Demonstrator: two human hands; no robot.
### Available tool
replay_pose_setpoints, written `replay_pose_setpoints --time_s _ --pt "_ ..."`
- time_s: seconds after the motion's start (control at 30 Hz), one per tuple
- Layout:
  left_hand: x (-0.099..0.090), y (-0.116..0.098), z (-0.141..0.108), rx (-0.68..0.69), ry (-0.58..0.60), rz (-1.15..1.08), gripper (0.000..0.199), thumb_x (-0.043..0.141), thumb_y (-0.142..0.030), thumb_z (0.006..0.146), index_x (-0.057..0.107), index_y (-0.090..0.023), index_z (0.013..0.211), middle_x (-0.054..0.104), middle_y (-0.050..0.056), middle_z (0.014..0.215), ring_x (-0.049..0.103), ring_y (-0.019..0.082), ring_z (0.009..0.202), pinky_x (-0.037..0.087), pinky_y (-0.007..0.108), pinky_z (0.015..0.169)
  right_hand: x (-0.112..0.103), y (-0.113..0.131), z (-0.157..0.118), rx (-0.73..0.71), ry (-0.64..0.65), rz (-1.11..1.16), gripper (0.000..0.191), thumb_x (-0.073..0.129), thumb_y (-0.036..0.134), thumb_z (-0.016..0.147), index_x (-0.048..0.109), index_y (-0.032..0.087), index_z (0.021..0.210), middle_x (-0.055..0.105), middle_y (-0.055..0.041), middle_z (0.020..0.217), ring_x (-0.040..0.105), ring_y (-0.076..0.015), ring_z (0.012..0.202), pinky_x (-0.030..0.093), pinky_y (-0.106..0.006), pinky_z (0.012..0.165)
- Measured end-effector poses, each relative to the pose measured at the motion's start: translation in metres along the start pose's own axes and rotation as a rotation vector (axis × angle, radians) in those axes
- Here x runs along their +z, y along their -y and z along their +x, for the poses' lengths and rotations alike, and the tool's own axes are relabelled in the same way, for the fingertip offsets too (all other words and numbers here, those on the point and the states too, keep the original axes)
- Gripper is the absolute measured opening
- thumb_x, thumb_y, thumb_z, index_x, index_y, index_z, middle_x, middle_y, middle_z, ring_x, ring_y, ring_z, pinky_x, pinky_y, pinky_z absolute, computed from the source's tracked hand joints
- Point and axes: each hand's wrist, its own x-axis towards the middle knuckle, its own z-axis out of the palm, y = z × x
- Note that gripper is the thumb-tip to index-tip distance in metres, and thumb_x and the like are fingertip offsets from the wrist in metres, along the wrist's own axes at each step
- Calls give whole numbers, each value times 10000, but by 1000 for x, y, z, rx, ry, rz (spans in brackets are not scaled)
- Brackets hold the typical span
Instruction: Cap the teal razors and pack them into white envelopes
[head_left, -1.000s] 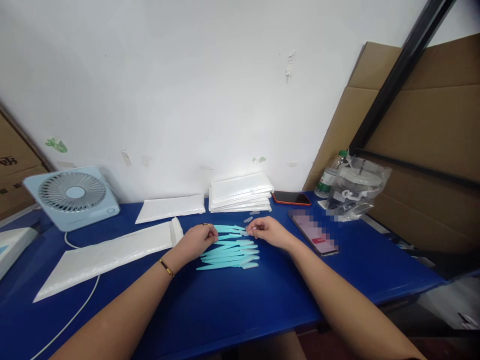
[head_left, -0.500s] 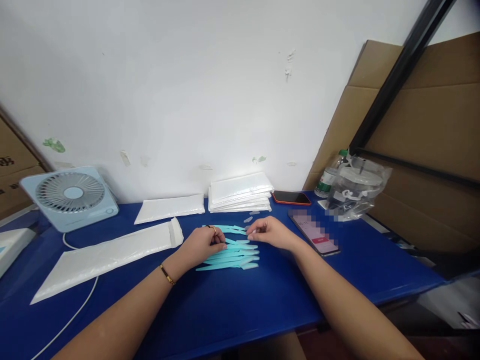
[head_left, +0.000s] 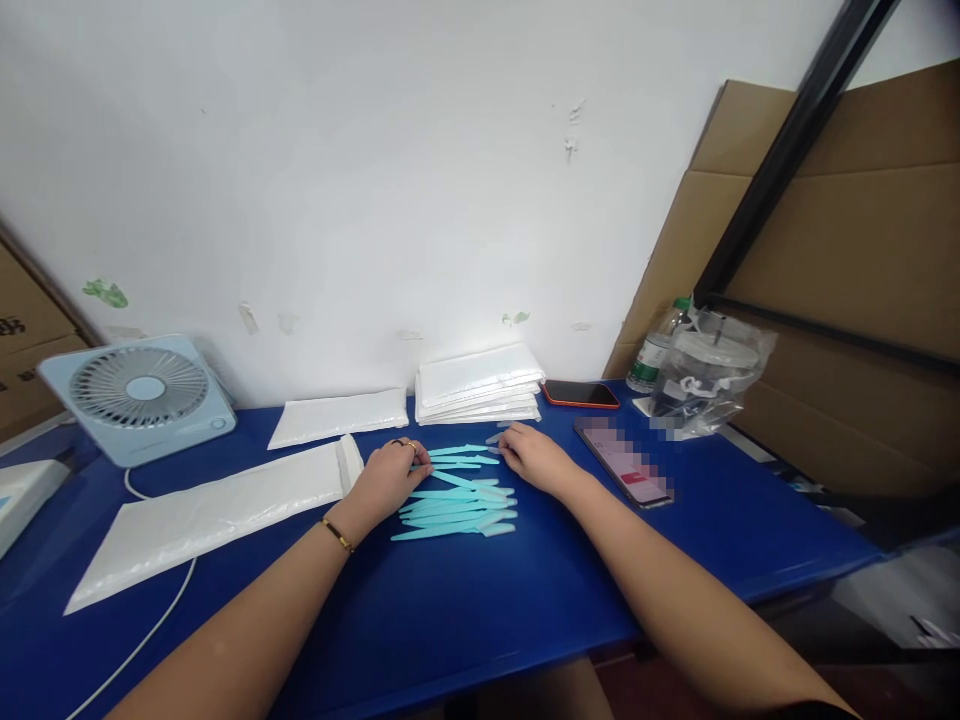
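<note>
Several turquoise eyebrow razors (head_left: 454,518) with clear-capped ends lie side by side on the blue table, handles pointing left. My left hand (head_left: 394,472) has its thumb and fingers closed at the handle end of an upper eyebrow razor (head_left: 454,479); its fingers partly hide the handles there. Two more razors (head_left: 461,451) stretch across between my hands. Fingertips of my right hand (head_left: 536,460) are pinched together at the tips of these, by a small clear blade cap (head_left: 493,439). What exactly lies inside the right pinch is mostly hidden.
Left of my hands is an opened white padded mailer (head_left: 225,515). Another mailer (head_left: 337,418) and a stack of mailers (head_left: 480,385) stand against the wall. A fan (head_left: 142,395), two phones (head_left: 581,394), a bottle (head_left: 649,360) and a bagged cup (head_left: 709,375) flank the workspace.
My left hand has shifted slightly left and up, uncovering more of the razors. My right hand has moved a little up, towards the loose clear caps, with its fingers curled down.
</note>
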Motion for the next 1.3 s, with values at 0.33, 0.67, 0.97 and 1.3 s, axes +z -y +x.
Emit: replay_pose_setpoints --time_s 0.33,0.67,0.97,1.3 --pt "-1 -1 -1 -31 32 -115 167 505 -352 795 591 -209 806 626 30 825 585 197 790 408 278 644 -9 -7 -7 144 13 493 162 505 287 836 616 176 874 588 2 683 498 -110 589 376 -220 555" --pt "0 -2 0 -28 14 -168 184 507 -379 799 585 -211 799 612 20 799 572 189 765 410 281 651 -1 -4 -7 152 95 701 221 560 343 805 651 160 889 613 -20 676 547 -126 606 419 -237 571" --pt "-2 -3 -1 -26 11 -165 191 509 -379 801 590 -207 802 615 22 810 577 191 775 416 283 663 -6 -6 -8 188 49 695 154 547 257 784 641 154 850 603 -8 675 527 -112 590 418 -231 574" --pt "-4 -18 -7 34 83 -185 197 527 -389 796 601 -206 788 626 12 793 583 170 748 419 258 632 -1 9 -10 75 209 747 212 594 349 795 662 155 847 591 -7 651 504 -104 560 399 -217 526"
